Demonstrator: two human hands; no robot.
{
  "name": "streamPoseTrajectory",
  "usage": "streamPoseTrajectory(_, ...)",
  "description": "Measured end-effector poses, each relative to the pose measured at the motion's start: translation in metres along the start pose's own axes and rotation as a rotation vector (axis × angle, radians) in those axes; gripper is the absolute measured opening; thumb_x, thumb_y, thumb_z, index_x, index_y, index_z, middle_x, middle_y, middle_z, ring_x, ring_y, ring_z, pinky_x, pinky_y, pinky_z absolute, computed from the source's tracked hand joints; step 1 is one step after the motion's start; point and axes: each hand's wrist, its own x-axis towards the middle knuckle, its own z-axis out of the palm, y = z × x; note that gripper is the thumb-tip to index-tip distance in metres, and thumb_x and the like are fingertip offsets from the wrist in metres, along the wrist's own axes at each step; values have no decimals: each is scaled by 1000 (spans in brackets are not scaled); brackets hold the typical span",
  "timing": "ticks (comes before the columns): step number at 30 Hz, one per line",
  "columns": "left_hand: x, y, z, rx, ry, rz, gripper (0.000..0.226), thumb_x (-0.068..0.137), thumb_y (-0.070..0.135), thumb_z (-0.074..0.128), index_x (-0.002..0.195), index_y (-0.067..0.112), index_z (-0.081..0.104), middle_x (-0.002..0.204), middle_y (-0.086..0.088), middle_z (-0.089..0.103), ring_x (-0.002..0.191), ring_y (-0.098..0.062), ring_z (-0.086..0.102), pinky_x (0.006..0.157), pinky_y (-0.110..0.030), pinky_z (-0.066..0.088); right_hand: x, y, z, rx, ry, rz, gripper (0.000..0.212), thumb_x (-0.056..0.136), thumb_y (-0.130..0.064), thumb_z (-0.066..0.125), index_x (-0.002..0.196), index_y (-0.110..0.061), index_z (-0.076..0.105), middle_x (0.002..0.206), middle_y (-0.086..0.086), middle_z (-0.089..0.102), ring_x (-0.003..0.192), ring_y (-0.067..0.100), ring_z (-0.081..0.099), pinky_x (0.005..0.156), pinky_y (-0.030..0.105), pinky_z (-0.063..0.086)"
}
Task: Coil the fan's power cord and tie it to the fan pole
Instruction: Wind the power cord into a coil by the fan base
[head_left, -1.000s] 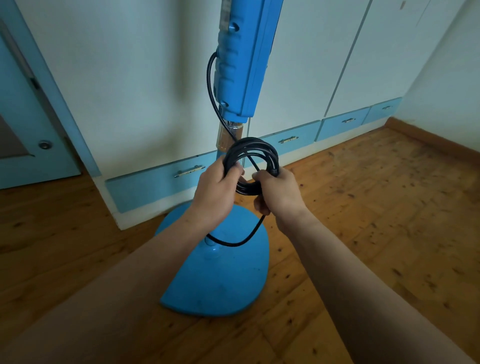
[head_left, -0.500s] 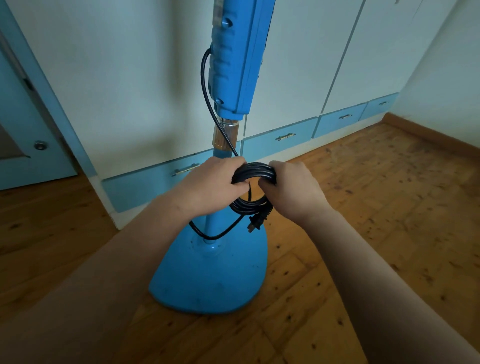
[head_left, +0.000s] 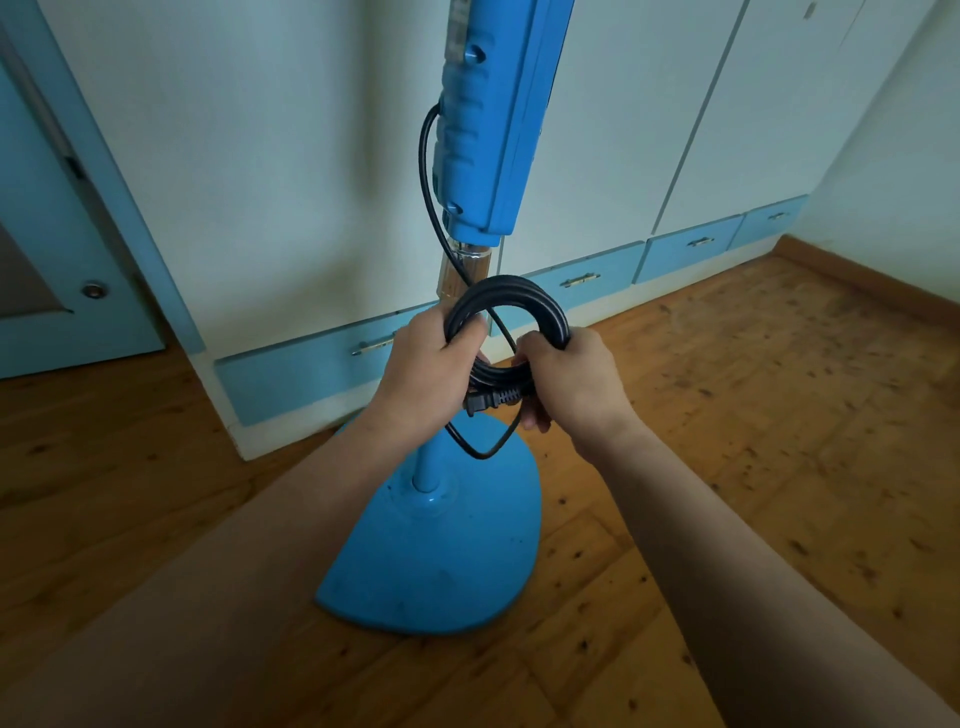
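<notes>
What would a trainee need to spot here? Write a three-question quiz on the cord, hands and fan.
1. True or false: the coil is already tied to the pole.
2. Which hand holds the coil's side nearest the pole? A) left hand B) right hand
3. Fill in: the plug points toward the ____ hand.

Key: 1 false, both hands hold it loose in front of the pole; 2 A; 3 left.
</notes>
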Motion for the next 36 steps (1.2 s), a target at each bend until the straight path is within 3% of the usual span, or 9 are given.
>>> streamPoseTrajectory(5, -1, -5, -3, 263, -135, 75, 24, 98, 25, 49, 74, 24, 50, 72, -8, 63, 62, -21, 59, 52, -28, 39, 3, -1, -19, -275, 38, -75, 33, 92, -44, 68, 109, -17, 60, 83, -2, 70, 52, 14, 68, 46, 29, 52)
streamPoseTrajectory(7, -1, -5, -5, 378, -221, 129, 25, 97, 24, 51, 73, 22, 47, 68, -5, 58, 61, -24, 57, 50, -31, 34, 5, -4, -24, -613, 51, -232, 43, 89, -51, 68, 122, -28, 55, 93, -9, 68, 72, 15, 68, 60, 35, 57)
streamPoseTrajectory(10, -2, -3, -6, 437, -338, 207, 29, 95, 25, 56, 69, 25, 44, 62, 3, 50, 53, -12, 46, 50, -27, 29, 4, -4, -22, -875, -18, -378, 17, 94, -39, 59, 92, -23, 58, 78, -2, 64, 74, 26, 64, 58, 32, 47)
streamPoseTrajectory(14, 1, 4, -11, 115, -461, 139, 20, 91, 36, 65, 78, 20, 63, 69, 3, 67, 63, -2, 59, 60, -14, 41, 4, 2, -23, -691, -35, -399, 24, 93, -16, 51, 69, -13, 47, 67, 11, 57, 61, 32, 53, 53, 42, 41)
streamPoseTrajectory(19, -1, 4, -16, -532, -598, -141, 43, 88, 40, 61, 110, 5, 67, 92, -13, 71, 85, -21, 68, 77, -30, 55, 9, 4, -28, -446, 86, -301, 23, 94, -9, 50, 80, 9, 56, 76, 27, 66, 65, 40, 58, 57, 48, 48)
streamPoseTrajectory(22, -3, -1, -14, -562, -674, -134, 59, 82, 33, 66, 131, 1, 58, 108, -11, 72, 104, -23, 68, 89, -33, 56, 13, 8, -31, -409, 144, -175, 25, 93, -7, 48, 72, 6, 49, 68, 25, 59, 57, 26, 42, 50, 34, 33)
streamPoseTrajectory(27, -1, -4, -12, -631, -642, -131, 47, 86, 10, 59, 133, 7, 60, 122, -12, 71, 115, -23, 65, 96, -35, 53, 12, 9, -30, -238, 118, -68, 23, 91, -5, 47, 68, -4, 51, 61, 16, 48, 49, 21, 35, 51, 32, 30)
streamPoseTrajectory(30, 0, -6, -13, -762, -675, -162, 38, 97, 20, 53, 131, 7, 63, 132, -17, 67, 123, -29, 61, 105, -45, 46, 15, 11, -31, -103, 107, -1, 28, 94, -8, 48, 74, 9, 56, 45, 2, 46, 39, 19, 32, 46, 28, 29)
streamPoseTrajectory(36, 0, -2, -11, -753, -642, -163, 45, 106, 41, 39, 145, 22, 51, 132, -15, 68, 122, -34, 65, 97, -43, 56, 18, 14, -29, -70, 95, 96, 22, 94, -8, 48, 74, -4, 56, 41, -4, 49, 41, 19, 35, 48, 30, 31)
